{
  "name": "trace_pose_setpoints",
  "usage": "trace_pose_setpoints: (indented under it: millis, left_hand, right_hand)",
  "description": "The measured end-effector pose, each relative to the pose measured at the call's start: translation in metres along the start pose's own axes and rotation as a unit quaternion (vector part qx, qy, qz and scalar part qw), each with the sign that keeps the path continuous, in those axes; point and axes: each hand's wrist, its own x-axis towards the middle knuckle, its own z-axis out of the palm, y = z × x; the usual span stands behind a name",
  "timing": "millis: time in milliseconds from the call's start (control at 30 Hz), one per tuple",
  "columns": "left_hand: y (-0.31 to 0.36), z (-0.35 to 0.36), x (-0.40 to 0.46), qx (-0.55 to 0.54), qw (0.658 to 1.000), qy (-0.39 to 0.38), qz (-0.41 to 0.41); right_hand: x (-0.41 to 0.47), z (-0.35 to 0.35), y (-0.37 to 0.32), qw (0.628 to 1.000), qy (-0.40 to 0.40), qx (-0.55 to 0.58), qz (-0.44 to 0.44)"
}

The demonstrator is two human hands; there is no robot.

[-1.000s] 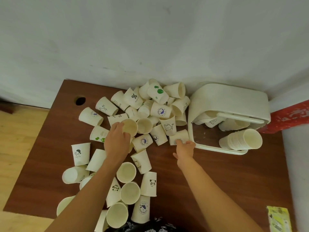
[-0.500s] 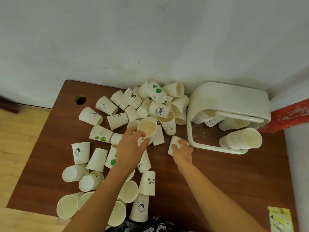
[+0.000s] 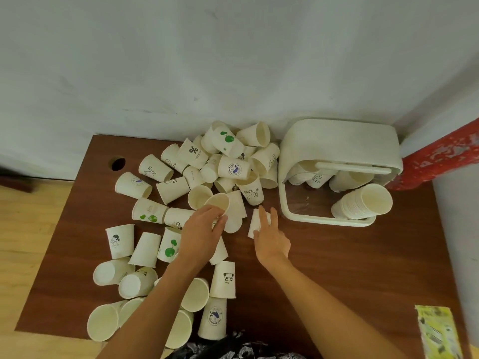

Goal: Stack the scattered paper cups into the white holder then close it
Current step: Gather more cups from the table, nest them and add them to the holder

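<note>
Several white paper cups (image 3: 153, 248) lie scattered over the brown table (image 3: 337, 268), heaped thickest near the wall. My left hand (image 3: 201, 233) grips a plain cup (image 3: 219, 202) with its mouth facing up toward me. My right hand (image 3: 270, 238) rests with straight fingers on a cup lying on its side (image 3: 254, 222). The white holder (image 3: 337, 143) stands at the back right with its lid raised. A stack of nested cups (image 3: 363, 206) lies in its open front, and more cups (image 3: 317, 177) sit further inside.
A grey wall runs behind the table. A cable hole (image 3: 118, 163) is at the table's back left. A red object (image 3: 440, 156) leans at the right, and a yellow-green packet (image 3: 438, 332) lies at the front right corner. Bare wood shows between my right arm and the holder.
My left hand has carried its cup rightward toward the centre. My right hand's fingers have loosened and straightened over the lying cup, which sits slightly nearer to me.
</note>
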Motion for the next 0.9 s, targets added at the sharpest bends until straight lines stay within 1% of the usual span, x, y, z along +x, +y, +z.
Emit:
trace_pose_setpoints:
  millis: [33, 100, 200, 300, 400, 500, 600, 700, 767, 900]
  left_hand:
    - [0.001, -0.002, -0.001, -0.001, 1.0, 0.001, 0.006]
    - [0.004, -0.005, -0.002, -0.002, 1.0, 0.006, 0.003]
    - [0.015, -0.006, -0.001, -0.004, 1.0, -0.001, 0.002]
    - [0.036, 0.0, 0.005, -0.001, 1.0, -0.015, 0.02]
    - [0.065, 0.012, 0.01, -0.004, 0.999, -0.026, 0.048]
    - [0.097, 0.027, 0.01, -0.018, 0.997, -0.023, 0.075]
    - [0.128, 0.041, 0.008, -0.023, 0.994, -0.03, 0.106]
    - [0.158, 0.052, 0.007, -0.05, 0.99, -0.032, 0.126]
    - [0.176, 0.056, 0.005, -0.062, 0.988, -0.027, 0.138]
    - [0.206, 0.059, 0.0, -0.091, 0.982, 0.003, 0.167]
  right_hand:
    - [0.001, -0.001, 0.001, 1.0, -0.012, -0.011, -0.004]
    - [-0.001, -0.006, 0.0, 1.0, -0.011, -0.005, -0.005]
    - [-0.009, -0.022, 0.001, 0.998, 0.002, 0.058, 0.016]
    - [-0.026, -0.048, 0.014, 0.994, 0.012, 0.11, 0.015]
    - [-0.049, -0.08, 0.042, 0.981, 0.067, 0.18, 0.0]
    - [-0.071, -0.111, 0.079, 0.963, 0.138, 0.231, -0.014]
    - [-0.087, -0.141, 0.118, 0.931, 0.239, 0.273, -0.033]
    - [-0.093, -0.167, 0.153, 0.898, 0.345, 0.273, -0.03]
    - [-0.089, -0.175, 0.173, 0.893, 0.369, 0.255, -0.025]
    - [-0.071, -0.174, 0.203, 0.915, 0.356, 0.187, -0.037]
